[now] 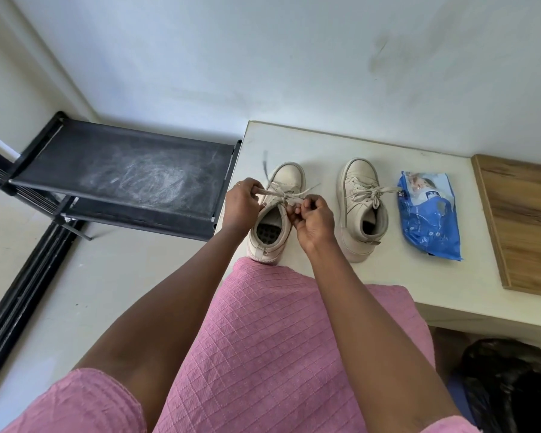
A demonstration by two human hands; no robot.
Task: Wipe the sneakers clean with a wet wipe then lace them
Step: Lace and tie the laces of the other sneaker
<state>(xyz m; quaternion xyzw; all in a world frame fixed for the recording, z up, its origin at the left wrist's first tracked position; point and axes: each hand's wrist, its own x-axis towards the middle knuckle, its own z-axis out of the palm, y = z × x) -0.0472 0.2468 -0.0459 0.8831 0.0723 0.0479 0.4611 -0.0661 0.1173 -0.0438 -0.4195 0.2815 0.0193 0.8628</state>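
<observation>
Two beige sneakers stand side by side on a white table (403, 282), toes pointing away from me. Over the left sneaker (286, 179) my left hand (242, 204) pinches one strand of its beige lace (281, 193) and pulls it leftward. My right hand (313, 221) pinches the other strand just right of the tongue. The lace ends blur in the air above the toe. The right sneaker (356, 214) stands untouched with its lace tied in a bow. A blue wet-wipe pack (428, 220) lies flat to the right of it.
A wooden board (525, 220) lies on the table's right end. A black fabric shoe rack (122, 173) stands left of the table. A dark bag (512, 385) sits on the floor at lower right. My pink clothing fills the foreground.
</observation>
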